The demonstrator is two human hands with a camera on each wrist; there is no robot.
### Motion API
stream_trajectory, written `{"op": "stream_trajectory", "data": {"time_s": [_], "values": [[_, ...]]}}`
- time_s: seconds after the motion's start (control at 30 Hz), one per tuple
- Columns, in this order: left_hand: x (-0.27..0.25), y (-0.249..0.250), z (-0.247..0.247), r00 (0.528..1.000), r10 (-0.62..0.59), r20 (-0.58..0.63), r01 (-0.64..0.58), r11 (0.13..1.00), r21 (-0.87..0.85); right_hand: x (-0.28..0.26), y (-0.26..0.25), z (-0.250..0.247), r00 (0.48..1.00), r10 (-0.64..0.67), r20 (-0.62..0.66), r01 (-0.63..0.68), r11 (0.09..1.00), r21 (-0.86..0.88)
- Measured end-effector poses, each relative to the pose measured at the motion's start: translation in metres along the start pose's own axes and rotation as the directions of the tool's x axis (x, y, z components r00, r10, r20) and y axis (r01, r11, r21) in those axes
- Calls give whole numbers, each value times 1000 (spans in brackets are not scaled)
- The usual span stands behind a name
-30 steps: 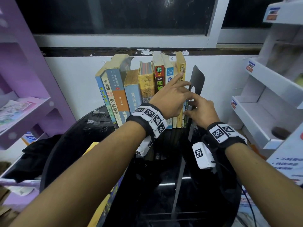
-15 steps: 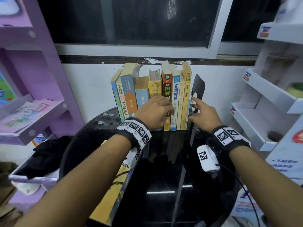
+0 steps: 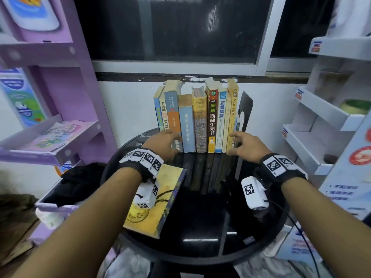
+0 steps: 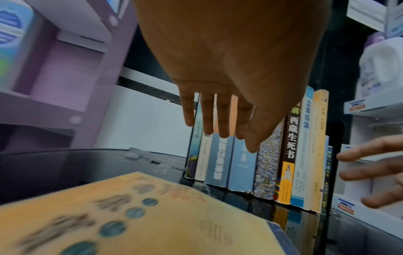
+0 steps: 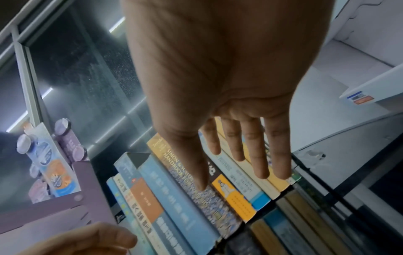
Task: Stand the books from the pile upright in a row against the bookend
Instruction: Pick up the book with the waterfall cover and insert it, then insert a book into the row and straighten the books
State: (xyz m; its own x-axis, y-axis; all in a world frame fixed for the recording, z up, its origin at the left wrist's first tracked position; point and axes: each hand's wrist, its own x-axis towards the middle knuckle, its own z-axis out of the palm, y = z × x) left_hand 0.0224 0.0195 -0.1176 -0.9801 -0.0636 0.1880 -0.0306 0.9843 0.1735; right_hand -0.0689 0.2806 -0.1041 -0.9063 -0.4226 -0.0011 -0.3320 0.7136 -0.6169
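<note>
Left hand (image 3: 163, 142) and right hand (image 3: 246, 145) — fingers spreading loosely, gripping nothing — hovering at the two ends of the row of books (image 3: 197, 117). Nine or so upright spines are standing against the black bookend (image 3: 246, 109); one yellow book (image 3: 158, 205) is lying flat on the surface (image 3: 200, 227).

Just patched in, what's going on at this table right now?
A person is lining up books on a round black table. A row of books already stands upright against the black bookend at its right end. Both hands are open at the foot of the row: the left hand at its left end, the right hand near the bookend end, neither gripping anything. One yellow book lies flat on the table beneath the left wrist, not yet stood up.
</note>
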Motion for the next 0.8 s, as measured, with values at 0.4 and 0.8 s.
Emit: {"op": "stream_trajectory", "data": {"time_s": [0.4,0.8], "values": [[-60,-24,-3,881,-321,348,418,872,-254,-29,-65,68,957,-1,291,-12,999,43],[-89,-52,1,789,-405,462,544,811,-217,-31,-104,122,955,37,294,3,991,-132]]}}
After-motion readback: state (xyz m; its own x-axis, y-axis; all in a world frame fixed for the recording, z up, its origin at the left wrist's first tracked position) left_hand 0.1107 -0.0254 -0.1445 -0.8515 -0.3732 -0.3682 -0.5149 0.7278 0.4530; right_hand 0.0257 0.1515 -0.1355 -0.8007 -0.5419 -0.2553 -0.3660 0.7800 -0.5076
